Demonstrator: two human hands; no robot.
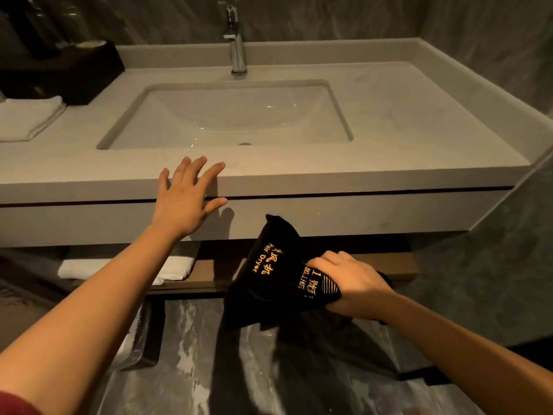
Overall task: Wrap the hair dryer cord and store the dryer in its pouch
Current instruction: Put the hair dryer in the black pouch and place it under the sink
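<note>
Right hand [351, 283], five o'clock, fingers curled round a black fabric pouch with gold lettering [269, 274]; left hand [185, 202], nine o'clock, fingers spread, empty, at front edge of pale stone desk [389, 172].

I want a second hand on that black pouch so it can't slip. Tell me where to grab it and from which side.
Probably the wide, bulging end by the gold lettering of the pouch, coming from the left with the open left hand. The right hand bunches the narrow neck, so that free end sticks up and left, unsupported.
</note>
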